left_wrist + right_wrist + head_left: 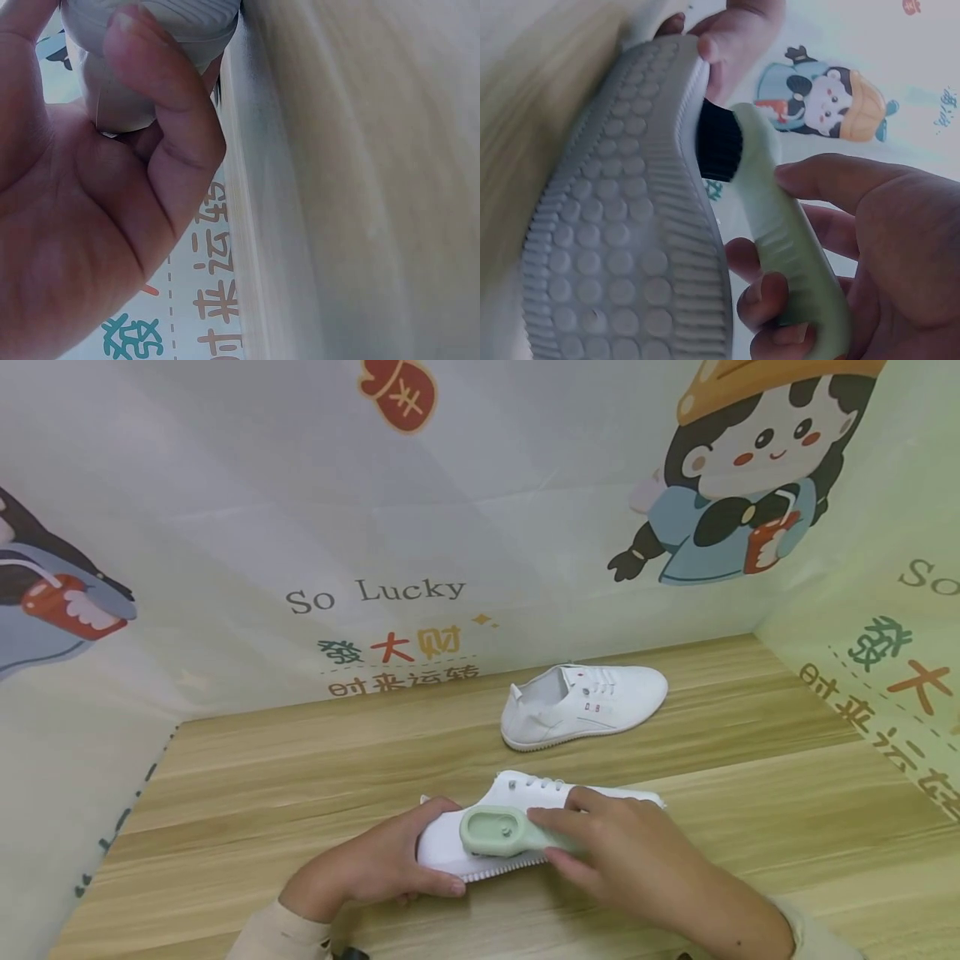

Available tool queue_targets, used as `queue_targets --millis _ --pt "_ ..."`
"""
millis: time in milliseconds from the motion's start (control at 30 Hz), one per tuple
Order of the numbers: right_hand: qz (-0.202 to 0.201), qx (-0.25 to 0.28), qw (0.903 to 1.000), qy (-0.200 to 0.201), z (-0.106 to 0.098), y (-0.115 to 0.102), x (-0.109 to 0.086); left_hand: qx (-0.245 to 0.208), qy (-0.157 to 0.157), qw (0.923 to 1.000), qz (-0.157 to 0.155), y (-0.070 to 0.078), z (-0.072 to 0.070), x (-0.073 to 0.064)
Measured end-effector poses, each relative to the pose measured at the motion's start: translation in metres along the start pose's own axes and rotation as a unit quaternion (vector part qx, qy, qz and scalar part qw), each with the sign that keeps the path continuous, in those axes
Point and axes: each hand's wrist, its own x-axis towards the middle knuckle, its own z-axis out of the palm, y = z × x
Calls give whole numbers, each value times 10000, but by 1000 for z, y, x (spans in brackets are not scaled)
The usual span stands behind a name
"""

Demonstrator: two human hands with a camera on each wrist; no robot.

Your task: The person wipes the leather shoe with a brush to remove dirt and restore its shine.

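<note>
A white lace-up shoe [442, 847] is held tilted above the wooden table, its toe toward the right. My left hand [378, 864] grips it round the heel; in the left wrist view the thumb and fingers curl about the heel end. My right hand [633, 852] holds a pale green scrub brush [491, 831] by its handle. In the right wrist view, the dark bristles [718, 146] meet the side of the shoe just above the studded sole [615, 232]. The fingers of my left hand partly hide the heel.
A second white shoe [633, 689] stands on the wooden table [300, 777] behind the first, toe to the right. Printed cloth walls [225, 552] rise at the back and both sides.
</note>
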Motion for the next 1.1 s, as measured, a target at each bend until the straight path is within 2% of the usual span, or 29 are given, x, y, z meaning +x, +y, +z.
queue_targets --millis 333,633,800,1100 --pt "405 133 9988 -241 -19 14 0 -118 -17 9999 -106 -1 1 0" --pt "607 35 9972 -431 -34 29 -1 -82 -10 9999 -131 -1 0 0" --pt "573 88 9976 -387 -32 27 -2 -35 -7 9999 -129 -1 0 -1" --pt "390 366 9980 -329 -17 12 -1 -49 5 10000 -81 1 0 -1"
